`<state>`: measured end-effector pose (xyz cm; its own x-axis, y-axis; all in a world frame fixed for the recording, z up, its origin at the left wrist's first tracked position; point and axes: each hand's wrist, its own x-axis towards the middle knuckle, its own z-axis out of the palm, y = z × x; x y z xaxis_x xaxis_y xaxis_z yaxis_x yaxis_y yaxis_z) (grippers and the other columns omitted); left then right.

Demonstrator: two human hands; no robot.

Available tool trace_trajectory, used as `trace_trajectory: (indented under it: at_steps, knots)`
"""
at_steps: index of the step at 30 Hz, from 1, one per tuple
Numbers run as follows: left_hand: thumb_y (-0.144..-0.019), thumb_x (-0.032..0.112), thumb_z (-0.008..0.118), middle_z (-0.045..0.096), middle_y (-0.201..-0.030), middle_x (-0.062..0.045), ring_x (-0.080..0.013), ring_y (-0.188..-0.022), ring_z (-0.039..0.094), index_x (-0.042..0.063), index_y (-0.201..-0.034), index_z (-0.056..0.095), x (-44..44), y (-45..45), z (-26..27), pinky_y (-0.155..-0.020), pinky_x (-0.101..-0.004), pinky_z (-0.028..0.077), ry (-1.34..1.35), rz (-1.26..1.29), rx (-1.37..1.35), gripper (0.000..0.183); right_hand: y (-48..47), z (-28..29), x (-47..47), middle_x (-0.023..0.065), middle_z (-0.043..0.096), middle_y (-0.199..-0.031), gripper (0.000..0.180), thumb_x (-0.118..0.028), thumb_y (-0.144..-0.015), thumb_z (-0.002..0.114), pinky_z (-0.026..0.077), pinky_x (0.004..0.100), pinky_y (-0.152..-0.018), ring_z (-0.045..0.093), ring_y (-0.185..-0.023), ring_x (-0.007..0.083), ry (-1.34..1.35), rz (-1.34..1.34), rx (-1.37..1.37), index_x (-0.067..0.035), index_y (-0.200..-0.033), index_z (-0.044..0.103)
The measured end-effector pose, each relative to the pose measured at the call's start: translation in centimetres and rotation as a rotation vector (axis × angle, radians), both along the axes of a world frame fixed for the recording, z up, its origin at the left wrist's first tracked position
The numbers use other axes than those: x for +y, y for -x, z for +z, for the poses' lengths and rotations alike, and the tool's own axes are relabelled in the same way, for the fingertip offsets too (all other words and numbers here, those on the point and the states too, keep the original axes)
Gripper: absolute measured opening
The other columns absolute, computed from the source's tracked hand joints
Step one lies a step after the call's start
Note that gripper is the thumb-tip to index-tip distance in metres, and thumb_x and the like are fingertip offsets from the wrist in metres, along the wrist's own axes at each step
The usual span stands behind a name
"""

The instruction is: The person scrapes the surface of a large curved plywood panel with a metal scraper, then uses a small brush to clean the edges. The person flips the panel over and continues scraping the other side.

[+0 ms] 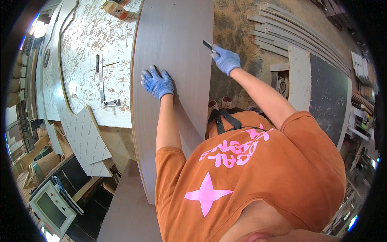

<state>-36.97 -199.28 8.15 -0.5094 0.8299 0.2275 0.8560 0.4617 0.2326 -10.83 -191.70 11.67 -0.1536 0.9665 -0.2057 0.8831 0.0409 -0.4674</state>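
Note:
A long grey wood-grain panel (184, 27) lies in front of me, its left edge showing a thin tan strip. My left hand (158, 84), in a blue-and-grey work glove, rests flat on the panel with the fingers spread. In the same kind of glove, my right hand (227, 60) grips a small hand tool (207, 44), probably a utility knife. Its dark end points up and left across the panel's right edge. The fingers hide most of the handle, and contact with the edge cannot be made out.
Left of the panel is a scuffed white worktop (87, 36), bearing a metal square (102, 81), a slim black tool (97, 63) and a jar (115, 9). Curved-edge boards (81, 136) lie farther left. Stacked grey strips (272, 30) and a dark board (328, 90) stand to the right.

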Motion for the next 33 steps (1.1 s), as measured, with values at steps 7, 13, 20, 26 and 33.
trace_trajectory:
  at_steps: [7, 13, 20, 26, 33]
  knots:
    - [-0.085, 0.037, 0.053, 0.033, -0.144, -0.022, -0.0376, -0.135, 0.026, 0.015, -0.133, 0.047, 2.8, 0.6, 0.4, -0.113, -0.0473, 0.013, 0.014, -0.027, 0.001, 0.053, 0.2, 1.6, -6.9, 0.0130, 0.065, -0.099, 0.045, -0.038, -0.091, 0.049, 0.046, 0.0462, -0.079, 0.062, -0.090, 0.0324, 0.239, 0.143, -0.054, -0.025, -0.133, 0.045]
    - [-0.085, 0.040, 0.052, 0.033, -0.144, -0.021, -0.0373, -0.135, 0.025, 0.015, -0.132, 0.047, 5.4, 1.2, -0.4, -0.113, -0.0470, 0.012, -0.023, -0.065, 0.018, 0.053, -0.3, -0.8, 0.7, 0.0147, 0.064, -0.103, 0.044, -0.043, -0.089, 0.047, 0.048, 0.0468, -0.078, 0.061, -0.091, 0.0363, 0.030, 0.021, -0.036, -0.027, -0.130, 0.047]
    - [-0.087, 0.041, 0.050, 0.035, -0.143, -0.022, -0.0375, -0.134, 0.028, 0.013, -0.132, 0.048, 7.6, 1.7, -0.7, -0.112, -0.0479, 0.015, -0.003, -0.021, 0.052, 0.053, -0.5, -0.3, 14.1, 0.0124, 0.063, -0.112, 0.043, -0.044, -0.088, 0.051, 0.046, 0.0425, -0.086, 0.059, -0.100, 0.0342, -0.025, -0.117, 0.014, -0.024, -0.126, 0.053]
    - [-0.086, 0.040, 0.051, 0.032, -0.145, -0.021, -0.0371, -0.135, 0.026, 0.014, -0.135, 0.044, 11.2, 2.0, -0.2, -0.113, -0.0468, 0.014, 0.021, 0.105, 0.037, 0.056, -1.2, 1.7, 11.5, 0.0134, 0.063, -0.109, 0.045, -0.045, -0.088, 0.051, 0.047, 0.0433, -0.083, 0.060, -0.097, 0.0358, 0.063, -0.027, -0.028, -0.025, -0.128, 0.051]
    - [-0.088, 0.040, 0.050, 0.035, -0.143, -0.019, -0.0327, -0.132, 0.032, 0.014, -0.135, 0.044, 14.6, 2.3, 0.7, -0.112, -0.0453, 0.018, 0.086, 0.211, 0.063, 0.054, -2.9, 0.8, 19.1, 0.0124, 0.066, -0.096, 0.036, -0.041, -0.089, 0.049, 0.046, 0.0446, -0.078, 0.062, -0.090, 0.0331, 0.036, -0.016, -0.014, -0.026, -0.121, 0.053]
